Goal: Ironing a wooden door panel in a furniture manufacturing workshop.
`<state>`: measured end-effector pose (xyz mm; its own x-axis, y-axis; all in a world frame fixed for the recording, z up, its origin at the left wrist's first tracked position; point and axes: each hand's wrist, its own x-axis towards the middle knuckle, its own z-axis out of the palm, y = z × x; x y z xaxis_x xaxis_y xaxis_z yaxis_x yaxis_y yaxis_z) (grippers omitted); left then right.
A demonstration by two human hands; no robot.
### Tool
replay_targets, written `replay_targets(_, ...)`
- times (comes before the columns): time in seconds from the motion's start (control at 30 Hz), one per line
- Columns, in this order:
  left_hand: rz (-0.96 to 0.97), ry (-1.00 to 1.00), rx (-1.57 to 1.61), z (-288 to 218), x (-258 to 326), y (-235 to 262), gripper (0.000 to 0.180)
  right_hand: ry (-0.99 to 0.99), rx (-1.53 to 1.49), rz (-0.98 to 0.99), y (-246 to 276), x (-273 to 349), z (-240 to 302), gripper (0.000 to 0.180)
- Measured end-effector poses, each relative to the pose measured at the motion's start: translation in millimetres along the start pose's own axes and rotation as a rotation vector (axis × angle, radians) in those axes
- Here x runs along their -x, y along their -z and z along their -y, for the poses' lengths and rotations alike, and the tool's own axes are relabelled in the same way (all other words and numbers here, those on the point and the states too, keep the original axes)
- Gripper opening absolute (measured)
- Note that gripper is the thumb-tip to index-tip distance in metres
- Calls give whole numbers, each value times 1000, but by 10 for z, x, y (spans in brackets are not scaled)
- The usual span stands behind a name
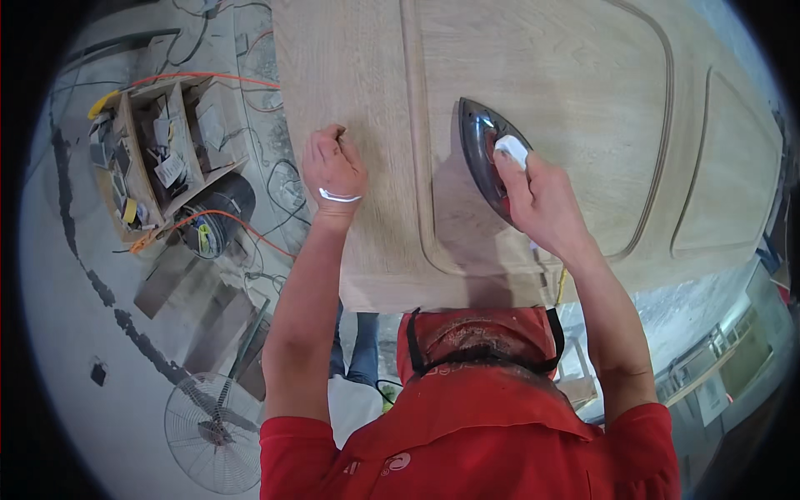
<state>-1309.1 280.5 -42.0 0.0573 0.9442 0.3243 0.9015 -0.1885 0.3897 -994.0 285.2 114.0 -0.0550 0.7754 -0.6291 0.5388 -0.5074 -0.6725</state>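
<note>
I had my right hand (546, 200) wrapped around the white handle of a dark, pointed clothes iron (485, 158), fingers closed tight over the grip. The iron sat flat on the pale oak-veneered door panel (542, 75), inside its large routed centre field, just right of the curved groove that frames that field, with its tip pointing away from me.

My left hand (333, 171) was curled into a loose fist and held nothing; its knuckles rested on the plain outer band of the door, left of the groove and near the panel's left edge. A thin white band (338, 197) circled that wrist. The 2 hands were well apart, with the groove running between them.

Below the door's near edge I saw my red shirt (467, 433) with a black strap across the collar. On the grey concrete floor to the left stood an open wooden box of small tools (154, 158), orange cable (217, 79) trailing past it, a black cylindrical drum (221, 212) just beside the box, and a round wire fan guard (212, 433) lower down.
</note>
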Motion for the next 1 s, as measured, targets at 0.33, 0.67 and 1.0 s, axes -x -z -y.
replay_targets(0.33,1,-7,-12,-31,41,-46,21,107,-2,65,-372,623,-581,42)
replay_targets(0.67,-3,15,-5,-55,36,-51,20,115,58,129,-491,749,-568,45)
replay_targets(1.0,-13,20,-16,-42,39,-43,18,145,96,136,-781,807,-630,36)
